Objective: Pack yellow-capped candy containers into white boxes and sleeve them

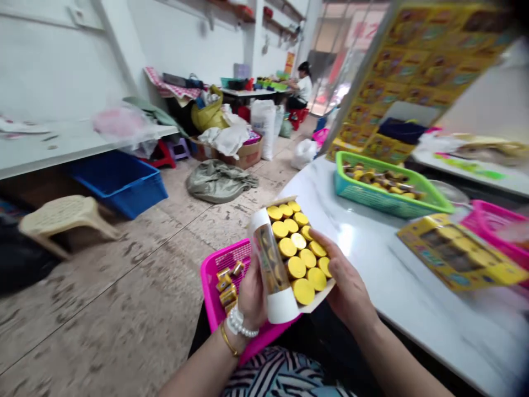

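Observation:
Tilted between both hands is a small open box (263,221) with a white flap and a clear window, packed with rows of small yellow-capped cylinders (298,241). My left hand (253,289), with a pearl bracelet and a gold bangle at the wrist, grips the windowed side. Along the opposite side my right hand (345,275) holds the box with its fingers. Under my left hand a pink basket (210,281) rests by my lap, with several small yellow-and-brown cylinders (227,289) in it.
On the white marble-look table (372,259) stand a green basket (384,201) of similar cylinders and a yellow windowed box (463,253). A tall yellow printed display (409,71) leans behind. A blue bin (124,182), a cream stool (70,218) and sacks occupy the floor. A person (303,88) sits far back.

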Demonstrator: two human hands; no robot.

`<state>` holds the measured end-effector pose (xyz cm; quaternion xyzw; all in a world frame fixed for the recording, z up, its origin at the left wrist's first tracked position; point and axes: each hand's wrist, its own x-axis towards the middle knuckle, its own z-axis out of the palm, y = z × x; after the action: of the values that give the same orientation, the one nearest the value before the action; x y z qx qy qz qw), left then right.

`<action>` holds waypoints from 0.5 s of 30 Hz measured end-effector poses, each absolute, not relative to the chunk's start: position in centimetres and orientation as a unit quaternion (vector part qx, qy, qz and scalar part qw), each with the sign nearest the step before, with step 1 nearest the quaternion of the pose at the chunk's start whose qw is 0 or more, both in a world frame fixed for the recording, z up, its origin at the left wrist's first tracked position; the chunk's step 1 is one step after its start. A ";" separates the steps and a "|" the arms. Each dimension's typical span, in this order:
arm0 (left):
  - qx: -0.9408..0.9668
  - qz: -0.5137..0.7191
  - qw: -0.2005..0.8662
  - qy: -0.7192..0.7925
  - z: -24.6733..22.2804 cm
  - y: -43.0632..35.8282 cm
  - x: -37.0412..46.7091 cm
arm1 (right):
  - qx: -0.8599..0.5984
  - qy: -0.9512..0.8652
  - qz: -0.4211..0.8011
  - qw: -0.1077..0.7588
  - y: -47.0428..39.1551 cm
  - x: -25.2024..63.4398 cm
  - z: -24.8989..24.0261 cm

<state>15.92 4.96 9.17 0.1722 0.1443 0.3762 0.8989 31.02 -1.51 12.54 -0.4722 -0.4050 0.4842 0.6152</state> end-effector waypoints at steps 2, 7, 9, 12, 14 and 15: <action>0.218 0.340 0.897 0.179 9.1 5.0 18.7 | -0.468 -0.358 0.460 0.664 -0.9 34.2 13.5; 0.341 0.148 0.902 0.222 7.3 3.3 23.6 | -0.494 -0.314 0.425 0.691 0.3 41.8 14.2; 0.371 0.107 0.898 0.211 7.0 2.4 24.2 | -0.503 -0.291 0.427 0.693 0.7 43.5 14.0; 0.439 0.033 0.877 0.194 7.6 1.4 23.1 | -0.509 -0.273 0.426 0.697 1.2 44.3 14.0; 0.502 -0.020 0.844 0.186 8.8 1.4 20.9 | -0.521 -0.277 0.413 0.693 1.5 44.1 14.2; 0.535 -0.028 0.823 0.188 9.6 1.7 19.4 | -0.530 -0.280 0.405 0.690 1.7 44.0 14.3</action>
<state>19.44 1.67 9.63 0.5346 0.1883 -0.0276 0.8234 44.01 1.69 14.29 -0.5304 -0.2796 0.4047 0.6904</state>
